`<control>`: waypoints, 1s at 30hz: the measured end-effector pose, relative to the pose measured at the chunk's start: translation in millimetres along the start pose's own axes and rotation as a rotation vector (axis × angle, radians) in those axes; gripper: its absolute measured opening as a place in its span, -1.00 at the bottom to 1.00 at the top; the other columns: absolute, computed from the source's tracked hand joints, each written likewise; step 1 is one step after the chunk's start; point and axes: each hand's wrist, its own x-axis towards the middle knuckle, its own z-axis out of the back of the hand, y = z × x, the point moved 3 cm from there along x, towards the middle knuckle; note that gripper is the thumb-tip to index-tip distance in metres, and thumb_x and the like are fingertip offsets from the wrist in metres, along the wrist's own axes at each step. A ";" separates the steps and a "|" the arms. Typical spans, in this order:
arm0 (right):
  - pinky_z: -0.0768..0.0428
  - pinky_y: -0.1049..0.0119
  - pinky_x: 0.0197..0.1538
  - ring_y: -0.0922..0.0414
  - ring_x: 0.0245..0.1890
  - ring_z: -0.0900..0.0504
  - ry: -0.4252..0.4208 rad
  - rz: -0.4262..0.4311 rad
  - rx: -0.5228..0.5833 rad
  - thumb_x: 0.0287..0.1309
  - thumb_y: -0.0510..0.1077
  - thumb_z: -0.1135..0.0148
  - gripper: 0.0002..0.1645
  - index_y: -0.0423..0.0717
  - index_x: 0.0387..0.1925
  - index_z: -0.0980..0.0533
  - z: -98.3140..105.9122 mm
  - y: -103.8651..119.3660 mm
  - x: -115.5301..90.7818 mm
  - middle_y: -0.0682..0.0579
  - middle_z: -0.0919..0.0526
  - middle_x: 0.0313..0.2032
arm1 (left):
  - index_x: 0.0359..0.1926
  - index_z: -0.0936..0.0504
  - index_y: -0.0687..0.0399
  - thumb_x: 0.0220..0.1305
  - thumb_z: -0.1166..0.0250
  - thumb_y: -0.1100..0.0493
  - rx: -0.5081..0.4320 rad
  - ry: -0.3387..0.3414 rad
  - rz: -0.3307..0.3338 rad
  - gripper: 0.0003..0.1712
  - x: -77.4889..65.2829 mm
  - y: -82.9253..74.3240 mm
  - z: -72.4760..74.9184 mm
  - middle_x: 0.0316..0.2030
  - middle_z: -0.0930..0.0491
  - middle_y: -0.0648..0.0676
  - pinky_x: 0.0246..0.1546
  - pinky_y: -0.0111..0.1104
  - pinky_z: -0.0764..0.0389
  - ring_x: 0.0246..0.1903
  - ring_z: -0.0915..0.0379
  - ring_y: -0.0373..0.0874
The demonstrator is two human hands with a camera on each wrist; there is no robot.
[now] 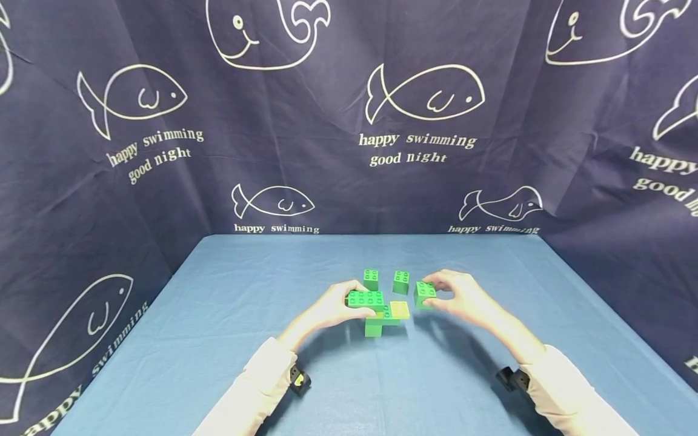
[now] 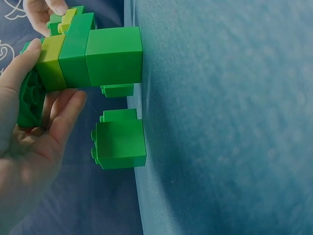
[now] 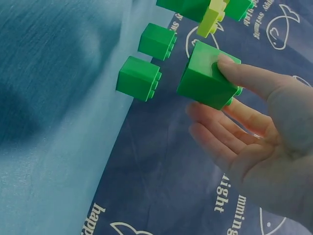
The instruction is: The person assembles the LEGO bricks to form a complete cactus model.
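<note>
My left hand (image 1: 335,304) grips a built-up piece of green and yellow-green toy building bricks (image 1: 373,328) by its long green eight-stud top brick (image 1: 365,299). A yellow-green brick (image 1: 400,310) sits on its right end, studs hidden. Seen from the left wrist, a square green brick (image 2: 115,56) forms the foot; whether it touches the table I cannot tell. Between thumb and fingers, my right hand (image 1: 463,295) pinches a loose green brick (image 3: 205,78) just right of the built piece, apart from it, studs upward in the head view.
Two more green bricks, one at the left (image 1: 371,279) and one at the right (image 1: 400,282), stand studs up behind the built piece. Blue cloth covers the table (image 1: 245,272). A dark blue curtain (image 1: 338,121) with white fish prints hangs along the back and sides.
</note>
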 end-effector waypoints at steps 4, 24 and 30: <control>-0.62 0.15 -0.11 0.06 -0.26 -0.66 -0.006 0.027 0.006 -0.10 -0.16 -0.44 -0.59 -0.20 -0.15 -0.58 1.2 2.1 1.3 -0.01 -0.68 -0.25 | -0.23 -0.58 -0.01 -0.06 -0.48 -0.01 -0.005 -0.005 0.001 -0.62 0.4 -0.7 0.3 -0.41 -0.58 -0.11 -0.25 -0.45 -0.48 -0.37 -0.44 -0.30; -0.61 0.23 -0.14 0.20 -0.28 -0.62 0.021 0.100 0.081 -0.06 -0.09 -0.43 -0.58 -0.13 -0.12 -0.59 -2.6 10.4 4.1 0.09 -0.69 -0.26 | -0.24 -0.57 -0.04 -0.05 -0.48 -0.03 0.010 -0.006 0.003 -0.63 0.8 -0.9 0.7 -0.43 -0.55 -0.15 -0.27 -0.45 -0.48 -0.38 -0.43 -0.30; -0.61 0.25 -0.15 0.23 -0.27 -0.62 0.031 0.117 0.093 -0.07 -0.08 -0.44 -0.57 -0.12 -0.11 -0.58 -5.5 10.8 2.2 0.09 -0.69 -0.25 | -0.25 -0.57 -0.03 -0.04 -0.47 -0.03 0.001 0.002 0.007 -0.64 -0.8 -0.9 -0.1 -0.46 -0.54 -0.16 -0.28 -0.45 -0.48 -0.41 -0.43 -0.30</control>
